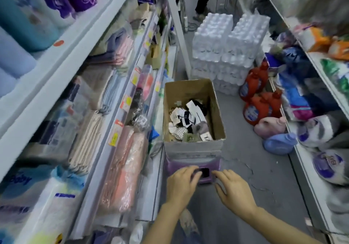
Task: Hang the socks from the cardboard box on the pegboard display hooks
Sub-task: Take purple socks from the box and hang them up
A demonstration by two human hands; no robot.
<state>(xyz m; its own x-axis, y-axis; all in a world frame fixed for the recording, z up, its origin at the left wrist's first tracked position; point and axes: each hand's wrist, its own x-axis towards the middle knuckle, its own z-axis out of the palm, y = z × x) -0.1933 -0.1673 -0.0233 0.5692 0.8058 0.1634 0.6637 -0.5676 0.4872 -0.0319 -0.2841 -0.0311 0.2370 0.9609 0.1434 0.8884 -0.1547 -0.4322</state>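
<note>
An open brown cardboard box (194,141) stands in a shop aisle on top of a purple plastic stool (190,165) with a handle slot in its seat, and it holds a loose heap of carded socks (188,119) in white, navy, striped and grey. The heap covers only the bottom of the box, so either much has gone out already or the box was never full; which of these, the view does not tell. No pegboard or display hooks can be made out here, only stocked shelves of folded towels (111,55) to the left and stacked packs of bottled water (226,41) beyond the box, so nothing hung can be checked. The left hand (183,183) and the right hand (232,189) both rest at the near edge of the stool by its handle slot, fingers bent over it; neither grip holds a sock. By this showing, every sock in view is yet to be picked and hung.
</note>
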